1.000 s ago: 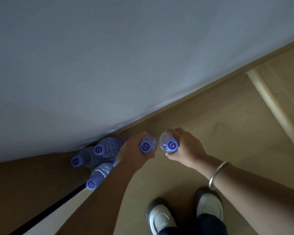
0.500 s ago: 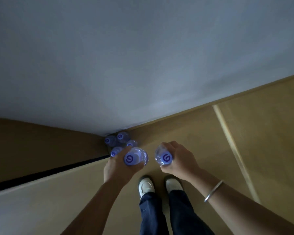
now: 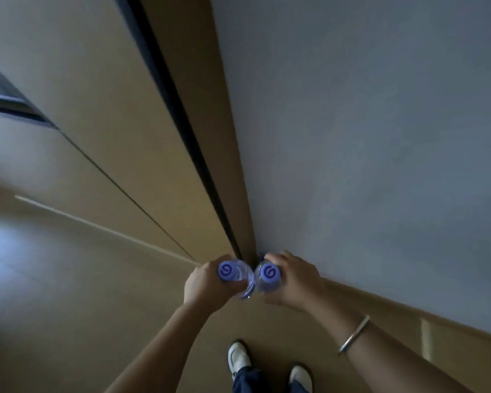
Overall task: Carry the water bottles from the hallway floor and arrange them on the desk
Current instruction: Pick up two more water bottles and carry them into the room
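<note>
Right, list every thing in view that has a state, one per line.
left hand: fingers curled round a bottle, gripping it
right hand: fingers curled round a bottle, gripping it
left bottle: capped, upright, off the floor
right bottle: capped, upright, off the floor, close beside the left bottle
bracelet: on the right wrist
shoes: both on the floor
</note>
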Motion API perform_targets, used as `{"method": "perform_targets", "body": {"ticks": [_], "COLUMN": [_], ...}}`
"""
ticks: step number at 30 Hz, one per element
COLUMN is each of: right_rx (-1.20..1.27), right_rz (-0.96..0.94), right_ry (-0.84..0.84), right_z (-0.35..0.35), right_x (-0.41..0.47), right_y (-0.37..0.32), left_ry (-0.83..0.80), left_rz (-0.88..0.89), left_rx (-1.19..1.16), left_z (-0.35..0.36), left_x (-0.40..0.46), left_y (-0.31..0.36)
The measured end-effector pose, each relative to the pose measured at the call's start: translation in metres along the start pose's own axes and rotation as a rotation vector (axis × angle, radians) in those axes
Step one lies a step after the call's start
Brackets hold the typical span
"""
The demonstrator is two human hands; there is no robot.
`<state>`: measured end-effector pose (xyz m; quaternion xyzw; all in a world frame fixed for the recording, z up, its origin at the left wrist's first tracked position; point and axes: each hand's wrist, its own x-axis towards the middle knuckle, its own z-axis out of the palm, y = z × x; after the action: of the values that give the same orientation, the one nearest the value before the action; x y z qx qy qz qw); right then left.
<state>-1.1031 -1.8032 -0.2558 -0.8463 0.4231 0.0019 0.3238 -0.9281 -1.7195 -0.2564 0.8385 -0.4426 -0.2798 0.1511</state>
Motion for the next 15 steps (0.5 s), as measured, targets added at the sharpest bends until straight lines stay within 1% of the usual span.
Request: {"method": "perform_targets", "body": {"ticks": [2,6,10,15], "right_rx": [-0.06,-0.133,-0.173,-0.222], "right_rz": [-0.112,-0.303,-0.446,-0.61], "right_ry": [-0.055,-0.124,-0.181,-0.216], "right_z": [-0.006,-0.01,0.003,0.028], "right_x": [0.005,0.02,0.036,0.054], "right_y": [-0.034,-0.11,-0.192,-0.304], "left_ry": [0.056,0.19,0.328,0.45], "left_rz": [-0.046,-0.197,-0.328,-0.471], "left_rx": [0.008,-0.02,0.0,0.022], "left_z": [-0.028,-0.086,-0.144,-0.219], "left_x": [-0.017,-0.052,-0.091,-0.134], "left_y": [-0.015,-0.053,-0.097,-0.154]}}
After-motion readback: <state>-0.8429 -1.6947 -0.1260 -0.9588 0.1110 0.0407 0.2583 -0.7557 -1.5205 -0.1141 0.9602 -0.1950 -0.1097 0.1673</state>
